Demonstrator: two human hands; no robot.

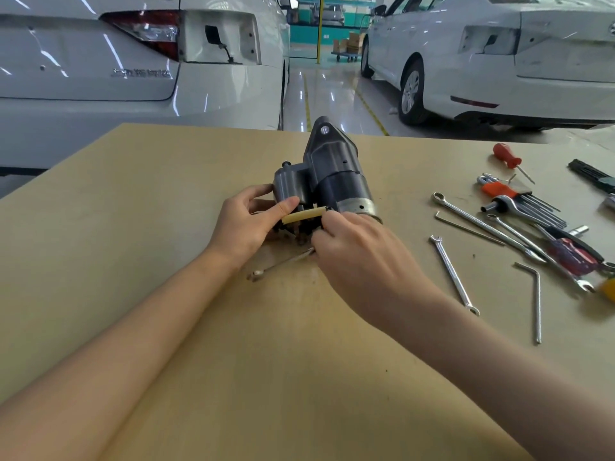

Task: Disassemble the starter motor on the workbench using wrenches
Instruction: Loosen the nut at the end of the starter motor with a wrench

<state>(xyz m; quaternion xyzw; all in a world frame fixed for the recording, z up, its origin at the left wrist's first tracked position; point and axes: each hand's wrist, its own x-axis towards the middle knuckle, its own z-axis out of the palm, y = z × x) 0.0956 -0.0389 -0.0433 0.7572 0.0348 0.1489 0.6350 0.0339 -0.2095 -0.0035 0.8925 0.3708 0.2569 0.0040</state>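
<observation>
Head view: left hand [248, 221] curls round the motor's [327, 181] near end, likely steadying it, thumb on a tan sleeve [303, 215], while right hand [357, 249] grips a wrench [283, 263] angled beneath, spare tools [519, 227] well right.

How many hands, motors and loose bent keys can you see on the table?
Hands: 2, left hand and right hand
Starter motor: 1
Loose bent keys: 2
Total: 5
</observation>
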